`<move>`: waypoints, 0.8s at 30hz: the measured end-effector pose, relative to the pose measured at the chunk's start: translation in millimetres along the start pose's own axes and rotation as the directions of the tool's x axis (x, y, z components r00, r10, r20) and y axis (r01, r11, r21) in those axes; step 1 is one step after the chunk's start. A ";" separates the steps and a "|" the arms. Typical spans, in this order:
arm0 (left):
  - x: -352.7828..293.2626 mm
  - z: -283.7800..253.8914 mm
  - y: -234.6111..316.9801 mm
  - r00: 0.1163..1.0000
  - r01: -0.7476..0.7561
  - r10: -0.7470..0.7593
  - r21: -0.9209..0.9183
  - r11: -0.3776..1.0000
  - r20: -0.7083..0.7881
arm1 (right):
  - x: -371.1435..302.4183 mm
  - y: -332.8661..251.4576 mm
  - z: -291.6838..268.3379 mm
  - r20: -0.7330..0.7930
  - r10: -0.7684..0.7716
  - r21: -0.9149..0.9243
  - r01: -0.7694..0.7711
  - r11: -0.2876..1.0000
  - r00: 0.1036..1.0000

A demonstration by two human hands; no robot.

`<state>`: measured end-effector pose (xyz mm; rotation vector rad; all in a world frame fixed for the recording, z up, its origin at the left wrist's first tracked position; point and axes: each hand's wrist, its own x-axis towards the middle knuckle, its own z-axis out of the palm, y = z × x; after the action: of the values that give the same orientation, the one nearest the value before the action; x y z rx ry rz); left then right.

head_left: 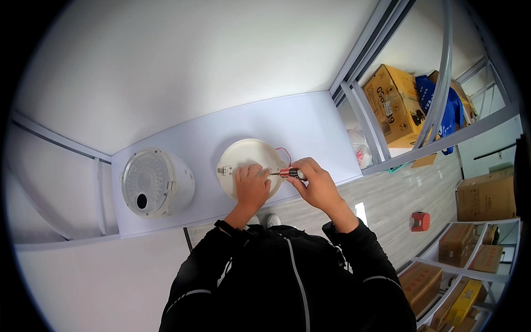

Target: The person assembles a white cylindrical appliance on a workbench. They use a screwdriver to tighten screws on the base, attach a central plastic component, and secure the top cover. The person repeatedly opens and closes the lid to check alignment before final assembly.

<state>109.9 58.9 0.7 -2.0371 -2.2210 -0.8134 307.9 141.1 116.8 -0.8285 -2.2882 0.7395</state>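
A round, shallow cream-white cover lies on the white table with its hollow side up; a small metal latch piece shows at its left edge. A thin red wire loops out past its right rim. In my right hand is a screwdriver with a red and black handle, its shaft pointing left over the cover. My left hand rests inside the cover, fingers bent together close to the screwdriver's tip. What those fingers pinch is too small to make out.
A white rice-cooker-like appliance with a translucent round top stands on the left of the white table. Shelving with a cardboard box and blue cloth rises at right. A red stool is on the floor.
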 end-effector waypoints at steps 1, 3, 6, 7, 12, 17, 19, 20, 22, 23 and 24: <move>-0.1 0.0 -0.2 1.000 0.000 0.000 -0.002 1.000 0.003 | 0.0 -0.3 0.1 -0.007 0.006 0.016 -0.006 1.000 1.000; 0.0 0.2 0.3 1.000 0.006 -0.006 -0.003 1.000 0.010 | 1.3 -1.2 -0.4 -0.017 0.009 0.033 -0.009 0.999 1.000; 0.0 -0.3 0.7 1.000 0.014 -0.014 -0.006 1.000 0.017 | 3.0 -2.8 -0.9 -0.016 0.010 0.031 -0.009 0.999 1.000; 0.1 -0.5 0.7 1.000 0.017 -0.017 -0.007 1.000 0.019 | 3.1 -3.0 -0.7 -0.011 0.014 0.027 -0.014 1.000 1.000; -0.1 -0.9 0.4 0.999 0.015 -0.015 -0.013 1.000 0.028 | 2.2 -3.5 1.2 0.005 0.033 0.010 -0.033 0.999 0.999; -0.2 -0.1 -0.6 1.000 0.012 -0.012 -0.009 1.000 0.028 | 1.4 -3.3 4.0 -0.017 0.017 0.001 -0.017 1.000 1.000; -0.3 -0.4 -1.1 1.000 0.009 -0.009 -0.007 1.000 0.028 | 1.3 -3.0 3.6 -0.024 0.014 -0.012 -0.014 1.000 1.000; -0.3 0.0 -1.4 1.000 0.009 -0.008 -0.008 1.000 0.028 | 1.4 -2.8 2.9 -0.028 0.015 -0.017 -0.016 1.000 1.000; -0.3 1.0 -1.7 1.000 0.008 -0.008 -0.009 1.000 0.028 | 2.0 -2.4 1.9 -0.024 0.031 -0.016 -0.032 0.999 0.999; -0.4 1.1 -1.9 1.000 0.002 -0.002 -0.004 1.000 0.019 | 2.1 -2.2 2.0 -0.022 0.037 -0.015 -0.037 0.999 0.999; -0.5 1.3 -2.0 1.000 -0.003 0.003 0.000 1.000 0.009 | 2.1 -2.7 1.9 -0.022 0.038 -0.011 -0.039 0.999 0.999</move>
<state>108.5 58.9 -1.3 -2.0478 -2.2217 -0.8057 304.3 140.2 118.0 -0.8841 -2.2644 0.7312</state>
